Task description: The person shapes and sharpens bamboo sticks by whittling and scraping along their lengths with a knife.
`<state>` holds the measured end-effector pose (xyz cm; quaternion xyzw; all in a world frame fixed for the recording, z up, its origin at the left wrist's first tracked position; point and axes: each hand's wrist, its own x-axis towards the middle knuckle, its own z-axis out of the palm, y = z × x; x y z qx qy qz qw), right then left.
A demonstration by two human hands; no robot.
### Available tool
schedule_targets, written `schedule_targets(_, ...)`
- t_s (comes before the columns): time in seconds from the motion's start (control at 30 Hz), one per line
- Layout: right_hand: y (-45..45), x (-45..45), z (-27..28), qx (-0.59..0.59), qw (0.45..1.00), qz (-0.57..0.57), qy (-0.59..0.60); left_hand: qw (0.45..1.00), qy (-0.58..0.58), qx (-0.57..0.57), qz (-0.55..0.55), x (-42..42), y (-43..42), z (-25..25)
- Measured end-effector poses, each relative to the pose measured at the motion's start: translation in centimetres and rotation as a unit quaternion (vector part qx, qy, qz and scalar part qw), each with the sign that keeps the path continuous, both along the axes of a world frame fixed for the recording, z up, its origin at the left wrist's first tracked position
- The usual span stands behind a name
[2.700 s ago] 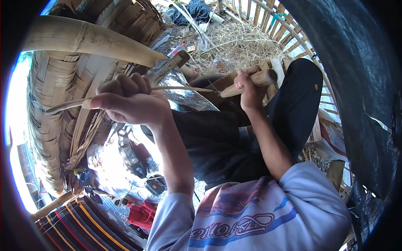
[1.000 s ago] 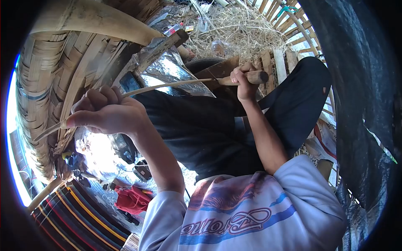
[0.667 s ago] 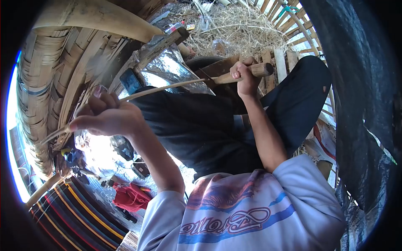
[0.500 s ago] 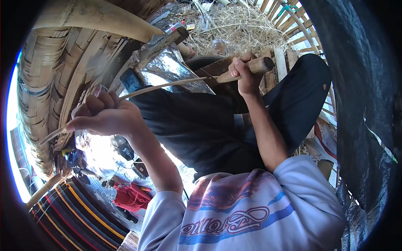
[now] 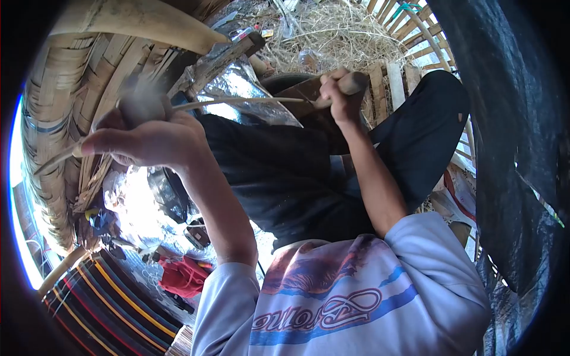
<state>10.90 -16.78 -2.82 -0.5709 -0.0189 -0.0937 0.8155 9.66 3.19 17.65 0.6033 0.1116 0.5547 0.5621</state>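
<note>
Wooden strip (image 5: 255,99), thin and slightly bowed, is held in the air with both of its ends showing. Well off to the right of the strip hangs a sheet of black plastic (image 5: 504,148), crinkled and shiny. Behind the strip's left end curves a woven panel (image 5: 65,101) of broad flat bands. Black trousers (image 5: 285,184) fill the space just under the strip, and further below it is a pale shirt (image 5: 356,302) with printed lettering. Above the strip, toward its left end, a thick pole (image 5: 142,24) crosses; above its right end lies loose straw (image 5: 350,35). Striped cloth (image 5: 113,308) and, smaller, a red cloth (image 5: 181,276) lie well below the strip's left end. Around the left part of the strip the left hand (image 5: 145,133) is closed, its thumb laid along the wood; its other fingers are curled but blurred, so their exact contact cannot be told. Just beyond the strip's right end, the right hand (image 5: 341,98) has its fingers clamped around a wooden-handled tool (image 5: 354,83). The tool's narrow dark front lies right by the strip's right end; whether the two touch cannot be made out.
</note>
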Motion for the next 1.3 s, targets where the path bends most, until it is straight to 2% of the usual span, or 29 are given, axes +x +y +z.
schedule_targets(0.03,-0.2,-0.2,-0.1,0.050,0.997,0.028,0.052,1.000,0.003,-0.017,-0.003,-0.1,-0.4,0.0)
schedule_targets(0.07,-0.1,-0.8,-0.7,0.049,0.997,0.030,0.056,1.000,0.007,-0.017,-0.001,-0.4,-0.2,-0.1)
schedule_targets(0.13,-0.2,-0.7,-2.3,-0.212,0.977,0.002,-0.012,0.999,-0.006,-0.036,-0.016,0.1,-0.4,0.0)
schedule_targets(0.2,-0.1,0.2,-2.1,-0.169,0.985,0.006,0.020,0.998,-0.019,-0.053,-0.025,0.6,-0.9,0.3)
schedule_targets(0.27,-0.4,0.4,-0.1,0.096,0.995,0.008,0.035,0.999,0.000,-0.045,-0.027,0.4,-1.4,0.6)
schedule_targets(0.3,-0.8,0.4,-0.6,0.118,0.992,0.022,0.033,0.998,0.005,-0.028,-0.058,0.1,-1.5,0.7)
schedule_targets(0.33,-0.6,-0.2,-1.6,0.119,0.992,0.021,0.036,0.998,0.008,-0.028,-0.059,-0.1,-1.2,0.6)
schedule_targets(0.37,-0.5,-0.6,-3.1,-0.034,0.999,0.005,0.027,0.999,0.005,-0.016,-0.041,0.0,-1.0,0.5)
schedule_targets(0.4,-0.4,-0.4,-3.1,-0.187,0.982,-0.013,0.016,1.000,-0.001,-0.007,-0.022,0.2,-0.7,0.4)
schedule_targets(0.43,0.0,0.0,-3.2,-0.136,0.990,-0.001,0.043,1.000,0.001,-0.009,-0.010,0.3,-0.3,0.4)
schedule_targets(0.47,-0.4,0.2,-3.3,-0.137,0.990,-0.001,0.039,1.000,-0.003,-0.010,-0.010,0.2,-0.1,0.1)
schedule_targets(0.53,-0.5,0.1,-0.8,0.024,0.999,-0.019,0.044,0.998,0.011,-0.055,0.022,-0.4,0.0,0.3)
schedule_targets(0.57,-0.5,0.0,-1.7,0.079,0.996,-0.010,0.037,0.998,0.012,-0.052,0.026,-0.7,0.6,0.0)
schedule_targets(0.7,-0.7,0.8,-2.5,0.028,0.999,0.009,0.034,0.996,0.020,-0.072,0.048,-2.4,1.4,-0.4)
schedule_targets(0.73,-1.0,0.7,-2.3,0.030,0.999,0.008,0.032,0.995,0.007,-0.084,0.045,-2.9,1.8,-0.7)
schedule_targets(0.83,-0.7,0.6,-1.1,0.093,0.987,-0.049,0.121,0.992,-0.023,-0.097,0.071,-4.3,2.1,-1.1)
schedule_targets(0.87,-0.6,0.0,-0.8,0.095,0.987,-0.051,0.118,0.993,-0.026,-0.095,0.069,-4.8,2.2,-1.1)
schedule_targets(0.97,0.1,-1.3,-0.3,0.020,0.999,0.033,-0.005,0.985,-0.025,-0.162,0.059,-6.3,2.2,-1.1)
schedule_targets(1.0,0.4,-1.7,0.5,0.018,0.999,0.037,0.002,0.984,-0.019,-0.164,0.063,-6.6,2.2,-1.3)
schedule_targets(1.07,0.8,-2.2,2.5,0.088,0.993,0.081,0.012,0.987,-0.026,-0.150,0.055,-6.9,2.1,-1.3)
schedule_targets(1.13,0.6,-2.3,-1.0,0.081,0.995,0.063,0.013,0.987,-0.021,-0.144,0.068,-6.8,1.6,-0.9)
schedule_targets(1.17,0.0,-1.9,-2.6,-0.072,0.996,0.045,-0.036,0.988,-0.026,-0.143,0.058,-6.8,1.4,-0.9)
schedule_targets(1.2,-0.1,-1.5,-2.5,-0.223,0.971,0.024,-0.083,0.988,-0.031,-0.141,0.048,-6.6,1.3,-0.9)
schedule_targets(1.23,0.2,-1.3,-2.6,-0.167,0.985,0.043,0.011,0.989,-0.043,-0.141,0.033,-6.5,1.2,-0.9)
schedule_targets(1.27,0.3,-1.1,-2.8,-0.167,0.985,0.044,0.009,0.988,-0.045,-0.141,0.033,-6.4,1.2,-0.8)
schedule_targets(1.3,0.5,-1.1,-1.3,-0.045,0.998,0.046,0.021,0.989,-0.042,-0.140,0.028,-6.3,1.1,-0.7)
